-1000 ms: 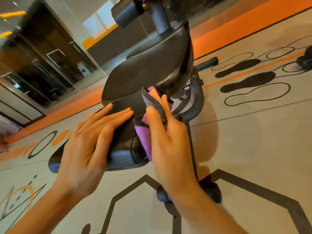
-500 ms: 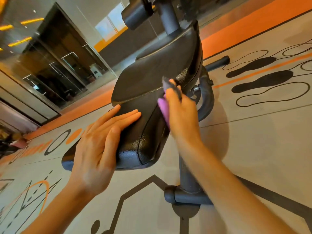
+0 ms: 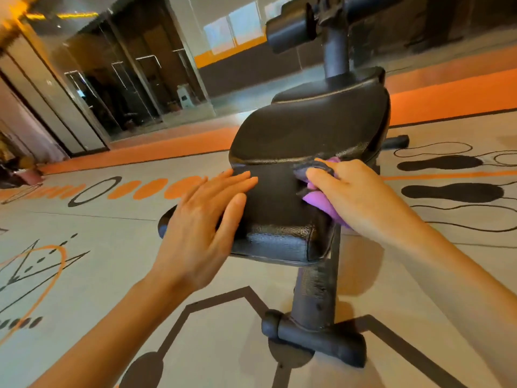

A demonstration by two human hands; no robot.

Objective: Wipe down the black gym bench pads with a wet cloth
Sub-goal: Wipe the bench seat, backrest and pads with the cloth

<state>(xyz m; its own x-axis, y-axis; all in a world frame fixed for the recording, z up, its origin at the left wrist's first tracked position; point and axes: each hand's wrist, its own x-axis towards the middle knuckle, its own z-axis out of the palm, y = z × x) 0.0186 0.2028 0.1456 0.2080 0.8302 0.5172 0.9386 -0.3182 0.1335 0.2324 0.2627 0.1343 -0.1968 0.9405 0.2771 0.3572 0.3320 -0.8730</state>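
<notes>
— While the left hand (image 3: 201, 219) lies flat on the black bench pad (image 3: 282, 197), fingers straight and together, where's the cloth?
— Purple cloth (image 3: 321, 201) bunched in the right hand (image 3: 355, 191), fingers curled round it, pressed on the pad's right edge. No readable lettering anywhere.

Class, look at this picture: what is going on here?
A person is cleaning a black gym bench pad. The right hand grips a purple cloth against the pad's right side, while the left hand rests flat on its left side. The upper pad rises behind.
</notes>
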